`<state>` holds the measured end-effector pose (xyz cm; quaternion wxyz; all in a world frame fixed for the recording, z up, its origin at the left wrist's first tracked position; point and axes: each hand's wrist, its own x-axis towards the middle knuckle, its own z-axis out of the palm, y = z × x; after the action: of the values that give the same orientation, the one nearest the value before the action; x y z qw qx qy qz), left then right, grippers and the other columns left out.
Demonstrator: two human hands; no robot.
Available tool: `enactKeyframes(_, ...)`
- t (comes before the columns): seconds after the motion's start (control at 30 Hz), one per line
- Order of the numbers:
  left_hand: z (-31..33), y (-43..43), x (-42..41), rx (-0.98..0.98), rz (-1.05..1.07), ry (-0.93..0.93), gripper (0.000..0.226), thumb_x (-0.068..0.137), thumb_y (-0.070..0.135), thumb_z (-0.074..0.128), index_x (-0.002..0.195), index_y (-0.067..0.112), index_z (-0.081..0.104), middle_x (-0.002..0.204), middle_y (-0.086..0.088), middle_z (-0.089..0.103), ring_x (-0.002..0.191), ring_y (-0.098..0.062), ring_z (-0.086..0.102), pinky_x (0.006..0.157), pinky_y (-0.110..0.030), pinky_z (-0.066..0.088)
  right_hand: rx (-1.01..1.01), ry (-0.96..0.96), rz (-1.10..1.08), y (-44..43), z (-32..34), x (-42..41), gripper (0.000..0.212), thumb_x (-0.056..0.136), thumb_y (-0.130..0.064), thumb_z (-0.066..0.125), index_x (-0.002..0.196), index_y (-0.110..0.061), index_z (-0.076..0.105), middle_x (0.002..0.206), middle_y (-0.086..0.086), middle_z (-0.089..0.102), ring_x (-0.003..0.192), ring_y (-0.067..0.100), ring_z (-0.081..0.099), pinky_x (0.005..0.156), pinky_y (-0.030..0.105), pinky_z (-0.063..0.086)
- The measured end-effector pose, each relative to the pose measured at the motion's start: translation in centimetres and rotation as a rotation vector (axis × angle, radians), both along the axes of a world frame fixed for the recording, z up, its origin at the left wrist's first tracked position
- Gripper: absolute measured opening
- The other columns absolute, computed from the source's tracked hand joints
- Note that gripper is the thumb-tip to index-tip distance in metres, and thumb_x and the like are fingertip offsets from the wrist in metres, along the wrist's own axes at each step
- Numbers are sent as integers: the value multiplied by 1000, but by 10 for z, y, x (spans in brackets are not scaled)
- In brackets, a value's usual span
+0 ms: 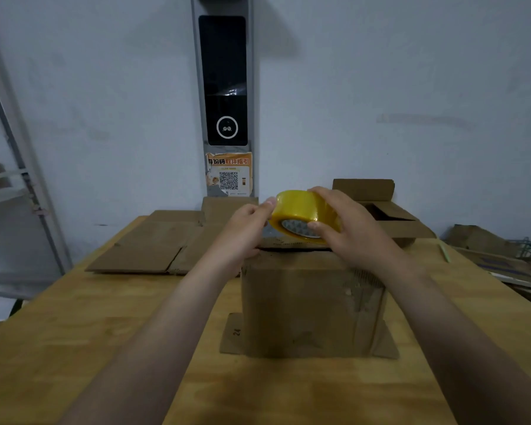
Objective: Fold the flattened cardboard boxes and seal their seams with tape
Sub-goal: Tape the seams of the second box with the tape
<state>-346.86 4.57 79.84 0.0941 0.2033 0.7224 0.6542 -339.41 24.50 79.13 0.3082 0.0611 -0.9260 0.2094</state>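
Note:
A folded brown cardboard box [310, 305] stands upright on the wooden table [111, 326], its lower flaps spread flat on the tabletop. Just above the box's top, my right hand [347, 228] grips a yellow roll of tape [301, 214], fingers over the roll and thumb at its core. My left hand [246, 228] is at the roll's left edge, its fingertips pinching there; whether they hold a tape end is not clear. The box's top seam is hidden behind both hands.
Flattened cardboard boxes [154, 243] lie at the table's back left. An open cardboard box [387, 216] sits at the back right. More cardboard [497, 256] is piled off the right edge. A metal shelf frame [22, 167] stands left; a black wall panel [226, 81] hangs ahead.

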Motion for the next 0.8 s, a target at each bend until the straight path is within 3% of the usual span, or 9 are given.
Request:
enactKeyframes(0.13,7,4,-3,-139,59,131,37,102,56,49,100,19,52,99,0,58,92,-23,61,93,-52,55,66,22,3,-5,3,-1,55,99,-35,61,149,-28,38,132,-4,52,112,17,52,91,45,50)
enactKeyframes(0.33,5,7,-9,-270,66,202,17,107,32,44,100,21,54,94,-2,57,85,-21,58,82,-46,56,259,-32,-83,-11,7,5,57,100,-39,60,150,-35,33,136,-9,49,120,15,47,85,40,51)
enactKeyframes(0.5,3,7,-2,-273,70,261,28,108,48,37,100,23,47,93,-2,57,89,-23,63,90,-53,54,231,-8,-71,-11,14,8,56,100,-41,58,150,-34,33,133,-9,49,118,16,49,83,42,50)
enactKeyframes(0.6,4,7,1,-305,62,347,29,108,48,34,98,24,45,91,-4,56,88,-28,64,77,-48,55,268,11,-97,-11,18,12,57,100,-43,56,152,-33,33,134,-8,50,119,16,49,79,38,47)
enactKeyframes(0.7,4,11,1,-369,109,443,23,111,36,35,95,22,45,85,-3,55,76,-21,54,65,-37,43,356,4,-110,-11,21,14,59,99,-42,58,152,-32,33,137,-7,50,120,17,48,75,32,40)
enactKeyframes(0.8,9,13,1,-300,128,388,22,110,31,40,92,21,49,97,-8,62,85,-24,60,77,-48,56,330,19,-103,-8,23,16,60,99,-44,58,153,-33,34,139,-8,51,123,17,49,79,34,46)
